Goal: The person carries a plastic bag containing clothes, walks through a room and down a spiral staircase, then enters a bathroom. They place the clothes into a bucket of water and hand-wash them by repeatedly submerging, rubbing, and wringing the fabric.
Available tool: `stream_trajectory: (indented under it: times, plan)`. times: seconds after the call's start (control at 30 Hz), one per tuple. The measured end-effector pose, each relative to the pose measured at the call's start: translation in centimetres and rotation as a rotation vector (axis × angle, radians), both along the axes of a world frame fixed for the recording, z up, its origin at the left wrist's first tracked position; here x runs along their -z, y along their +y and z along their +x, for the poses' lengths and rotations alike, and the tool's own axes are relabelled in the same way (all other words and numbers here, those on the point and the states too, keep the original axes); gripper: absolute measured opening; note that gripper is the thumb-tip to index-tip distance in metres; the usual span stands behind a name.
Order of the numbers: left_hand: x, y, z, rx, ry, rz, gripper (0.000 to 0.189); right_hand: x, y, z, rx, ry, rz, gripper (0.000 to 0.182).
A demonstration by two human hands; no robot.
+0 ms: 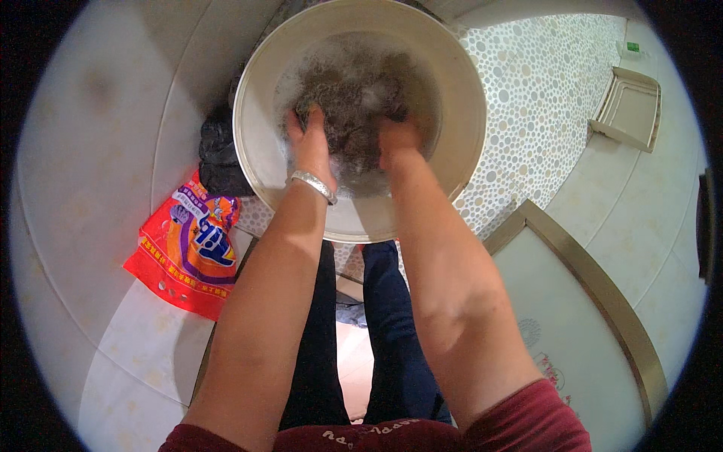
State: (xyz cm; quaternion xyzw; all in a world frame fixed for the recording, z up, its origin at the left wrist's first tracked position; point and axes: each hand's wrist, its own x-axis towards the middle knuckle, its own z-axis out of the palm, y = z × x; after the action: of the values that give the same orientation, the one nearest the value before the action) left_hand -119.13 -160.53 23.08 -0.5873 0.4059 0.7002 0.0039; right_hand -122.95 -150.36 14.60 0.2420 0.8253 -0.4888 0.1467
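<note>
A round, cream-coloured basin (471, 101) holds foamy water (339, 79) with a dark mass in it, perhaps cloth; suds and murk blur its outline. Both of my hands reach down inside. At the left of the water, my left hand (310, 141) has its thumb and a finger spread, while the other fingertips are hidden. A silver-coloured bangle (313, 186) circles that wrist. My right hand (400, 141) is blurred and bent down against the dark mass at the right. Its fingers are below the surface, so I cannot tell what it grips.
A red Tide detergent bag (186, 248) leans left of the basin, beside a black bundle (220, 150). Pebble-patterned flooring (525, 113) extends right. A metal-framed glass door panel (587, 316) stands near my right arm. A pale tray-like holder (630, 110) is at the far right.
</note>
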Motion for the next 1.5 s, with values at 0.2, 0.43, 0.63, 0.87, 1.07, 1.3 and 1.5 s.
stream_trajectory:
  times: [0.2, 0.43, 0.63, 0.87, 1.07, 1.3, 1.5]
  plan:
    - [0.9, -1.1, 1.0, 0.056, 0.21, 0.422, 0.082, -11.4, -2.0, 2.9, -0.452, -0.224, -0.319, 0.031]
    - [4.2, -3.3, 1.2, 0.087, 0.569, 0.846, 0.07, -17.3, -1.8, 4.8, -0.905, 0.176, -0.255, 0.02]
    - [-0.2, 0.8, 0.3, -0.035, 0.139, 0.609, 0.067, -10.4, -3.9, -0.8, -0.562, 0.116, 0.317, 0.038]
    - [1.6, -0.6, 1.2, -0.17, 0.367, 0.215, 0.058, -5.6, 1.0, -3.5, -0.437, 0.285, 0.407, 0.042]
    - [1.8, 0.2, 0.5, 0.057, 0.146, 0.217, 0.07, -2.4, -2.5, 0.7, -0.064, 0.075, 0.308, 0.055]
    - [2.7, -2.0, 1.2, -0.002, 0.449, 0.505, 0.078, -13.3, -1.8, 3.7, -0.513, -0.063, -0.397, 0.029]
    - [5.6, -1.8, 1.8, -0.107, 0.642, 0.735, 0.06, -17.3, -1.3, 4.7, -0.809, -0.016, -0.358, 0.033]
